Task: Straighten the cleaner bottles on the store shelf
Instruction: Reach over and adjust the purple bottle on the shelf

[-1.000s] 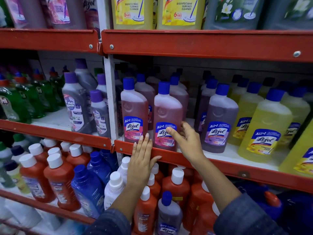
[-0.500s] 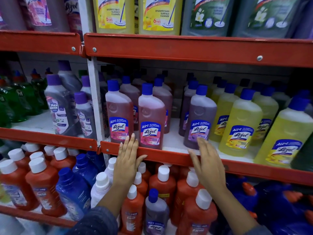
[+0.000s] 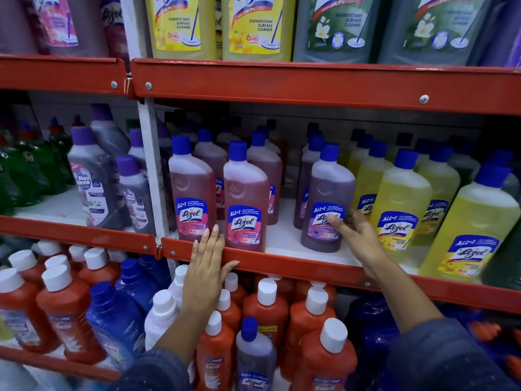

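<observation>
On the middle shelf stand rows of blue-capped Lizol bottles. Two pink bottles (image 3: 245, 198) are at the front left, a purple bottle (image 3: 327, 198) is in the centre, and yellow bottles (image 3: 401, 201) fill the right. My right hand (image 3: 356, 235) reaches over the red shelf lip (image 3: 296, 268), fingers spread, fingertips touching the purple bottle's label. My left hand (image 3: 207, 268) lies flat and open against the shelf lip, just below the pink bottles, holding nothing.
A white upright post (image 3: 149, 170) divides the shelf bays. Grey-purple Max Kleen bottles (image 3: 91, 179) and green bottles stand to the left. Orange, blue and white bottles (image 3: 266, 309) crowd the shelf below. Large yellow and grey jugs (image 3: 256, 26) sit on the top shelf.
My right hand left the front pink bottle, dropped to the shelf lip, then rose to the purple bottle's label. My left hand stayed on the shelf lip. The view shifted right.
</observation>
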{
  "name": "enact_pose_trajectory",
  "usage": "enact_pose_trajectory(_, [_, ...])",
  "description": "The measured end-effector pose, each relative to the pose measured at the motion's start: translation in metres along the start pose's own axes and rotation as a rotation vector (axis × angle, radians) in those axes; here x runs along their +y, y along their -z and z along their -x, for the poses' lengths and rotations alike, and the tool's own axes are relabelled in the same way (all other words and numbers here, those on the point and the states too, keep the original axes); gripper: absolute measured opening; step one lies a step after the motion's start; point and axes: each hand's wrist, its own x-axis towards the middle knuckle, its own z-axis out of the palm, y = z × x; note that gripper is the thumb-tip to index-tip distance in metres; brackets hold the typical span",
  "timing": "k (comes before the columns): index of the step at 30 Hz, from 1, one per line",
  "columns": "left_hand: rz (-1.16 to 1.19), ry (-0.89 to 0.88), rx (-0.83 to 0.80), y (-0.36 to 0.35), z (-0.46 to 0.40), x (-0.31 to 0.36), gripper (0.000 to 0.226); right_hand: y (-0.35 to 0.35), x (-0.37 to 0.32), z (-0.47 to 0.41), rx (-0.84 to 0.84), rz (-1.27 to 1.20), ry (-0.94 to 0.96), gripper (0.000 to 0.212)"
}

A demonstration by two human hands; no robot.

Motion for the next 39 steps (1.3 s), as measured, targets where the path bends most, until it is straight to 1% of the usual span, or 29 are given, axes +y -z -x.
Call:
enact_pose_trajectory(6, [-0.011,0.002,0.011,0.000,0.000,-0.002,0.066,0.005,0.000,0.016,-0.064,0.042,0.051,0.037])
enact_pose_trajectory(9, [-0.007,0.007,0.000,0.000,0.000,-0.001,0.067,0.004,0.001,0.029,-0.056,0.029,0.074,0.040])
enact_pose_trajectory(13, [-0.003,0.010,-0.009,0.001,0.001,0.000,0.068,0.002,0.002,0.038,-0.022,0.067,0.091,0.053])
enact_pose_trajectory(16, [-0.004,0.015,-0.026,0.003,0.000,0.001,0.067,0.002,0.001,0.044,-0.018,0.107,0.093,0.053])
enact_pose_trajectory(17, [-0.001,0.018,-0.031,0.003,0.000,0.001,0.067,0.002,0.002,0.048,0.030,0.139,0.118,0.052])
enact_pose_trajectory(18, [0.001,0.020,-0.035,0.003,0.000,0.001,0.067,0.002,0.004,0.052,0.142,0.184,0.164,0.050])
enact_pose_trajectory(20, [0.001,0.019,-0.035,0.003,0.000,0.000,0.067,0.005,0.007,0.057,0.462,0.271,0.267,0.048])
enact_pose_trajectory(21, [0.001,0.020,-0.037,0.004,-0.001,0.001,0.067,0.008,0.009,0.057,0.598,0.290,0.296,0.051])
enact_pose_trajectory(22, [0.000,0.021,-0.044,0.004,0.000,0.000,0.067,0.012,0.010,0.055,0.693,0.305,0.296,0.058])
enact_pose_trajectory(23, [0.001,0.024,-0.053,0.004,0.000,0.000,0.067,0.016,0.011,0.051,0.751,0.326,0.265,0.067])
enact_pose_trajectory(26, [0.000,0.034,-0.069,0.005,0.000,0.001,0.069,0.029,0.007,0.032,0.775,0.412,0.102,0.092])
enact_pose_trajectory(29, [-0.010,0.043,-0.093,0.007,0.000,0.003,0.070,0.035,-0.005,0.014,0.772,0.488,-0.006,0.105])
enact_pose_trajectory(33, [-0.023,0.047,-0.106,0.009,0.000,0.004,0.070,0.035,-0.013,0.006,0.783,0.498,-0.094,0.109])
enact_pose_trajectory(39, [-0.050,0.062,-0.100,0.008,0.001,0.004,0.072,0.036,-0.013,0.013,0.777,0.502,-0.046,0.108])
